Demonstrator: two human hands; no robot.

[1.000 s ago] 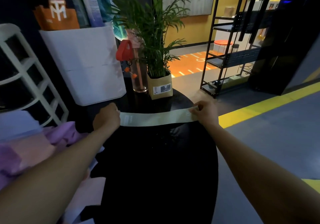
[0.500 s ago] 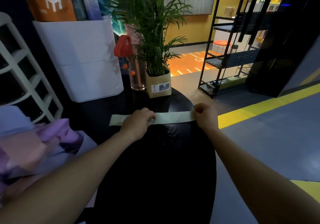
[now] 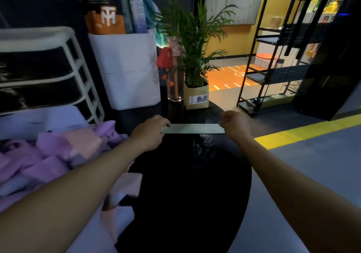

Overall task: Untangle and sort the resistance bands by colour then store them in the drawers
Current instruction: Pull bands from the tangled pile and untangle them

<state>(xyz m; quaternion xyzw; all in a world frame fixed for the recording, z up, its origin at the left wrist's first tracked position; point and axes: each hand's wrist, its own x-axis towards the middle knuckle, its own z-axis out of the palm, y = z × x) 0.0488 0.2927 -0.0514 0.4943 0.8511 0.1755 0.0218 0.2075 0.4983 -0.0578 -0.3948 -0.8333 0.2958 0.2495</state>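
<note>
A pale green resistance band (image 3: 195, 128) lies flat and straight across the far part of the round black table (image 3: 187, 184). My left hand (image 3: 150, 131) grips its left end with curled fingers. My right hand (image 3: 235, 124) pinches its right end. A tangled heap of purple, pink and pale blue bands (image 3: 54, 155) spills over the table's left side. The white drawer unit (image 3: 45, 73) with dark drawers stands at the far left.
A white bin (image 3: 127, 69) holding rolled mats stands behind the table. A glass vase (image 3: 174, 88) and a potted palm (image 3: 196, 96) sit at the table's far edge. A black metal shelf rack (image 3: 273, 73) and a yellow floor stripe (image 3: 304, 133) are to the right.
My left hand slid right along the green band, then drew back left with the band's end folded over. The stretch of band between my hands is shorter. My right hand stayed at its end.
</note>
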